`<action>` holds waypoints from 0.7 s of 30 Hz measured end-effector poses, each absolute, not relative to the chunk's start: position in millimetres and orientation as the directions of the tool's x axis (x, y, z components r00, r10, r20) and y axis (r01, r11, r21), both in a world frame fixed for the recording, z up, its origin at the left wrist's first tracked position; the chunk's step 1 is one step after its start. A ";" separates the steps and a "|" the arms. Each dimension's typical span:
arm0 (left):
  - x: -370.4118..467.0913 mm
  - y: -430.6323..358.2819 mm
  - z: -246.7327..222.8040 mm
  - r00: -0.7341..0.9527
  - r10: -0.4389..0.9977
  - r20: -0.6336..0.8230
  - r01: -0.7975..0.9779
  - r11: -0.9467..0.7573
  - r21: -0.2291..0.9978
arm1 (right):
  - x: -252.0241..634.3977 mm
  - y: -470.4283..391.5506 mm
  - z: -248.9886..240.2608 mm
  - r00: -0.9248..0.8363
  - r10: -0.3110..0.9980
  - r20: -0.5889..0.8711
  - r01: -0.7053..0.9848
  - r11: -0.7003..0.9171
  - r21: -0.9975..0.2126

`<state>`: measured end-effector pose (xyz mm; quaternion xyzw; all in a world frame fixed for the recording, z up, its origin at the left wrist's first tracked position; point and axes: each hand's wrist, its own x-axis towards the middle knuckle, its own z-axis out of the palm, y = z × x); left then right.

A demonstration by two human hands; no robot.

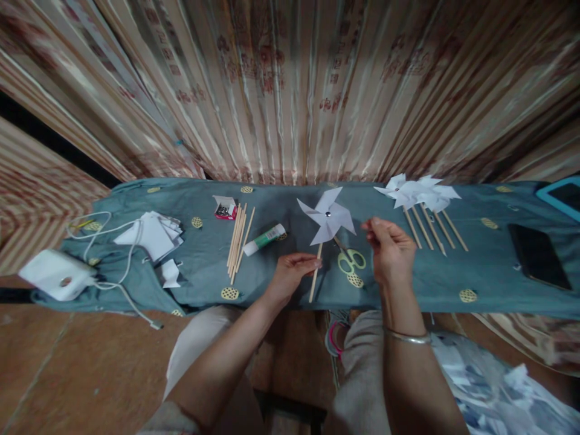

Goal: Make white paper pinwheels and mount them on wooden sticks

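pinching a white paper pinwheel (328,215) by its wooden stick (314,284), the left hand (292,272) seems mid-check, steadiness needed next, the right hand (393,249), grip unclear, at the wheel's four o'clock.

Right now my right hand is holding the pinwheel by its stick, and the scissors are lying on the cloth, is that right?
Not quite: the head view shows your left hand holding the pinwheel by its stick. The scissors are lying on the cloth, as you say.
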<state>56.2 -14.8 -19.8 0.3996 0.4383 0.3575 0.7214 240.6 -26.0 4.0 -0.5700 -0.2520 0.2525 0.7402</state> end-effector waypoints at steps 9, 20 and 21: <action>59.0 -18.3 -21.8 0.383 0.851 -0.358 -0.160 0.443 0.882 | 238.2 -16.9 -5.7 0.708 0.705 0.042 -0.103 0.162 -0.981; 60.1 -19.8 -19.4 0.390 0.842 -0.373 -0.171 0.464 0.869 | 234.5 -17.1 -4.7 0.659 0.750 -0.054 -0.216 0.121 -0.969; 60.2 -20.0 -19.3 0.389 0.842 -0.375 -0.171 0.466 0.868 | 234.6 -17.1 -5.1 0.656 0.752 -0.055 -0.221 0.122 -0.968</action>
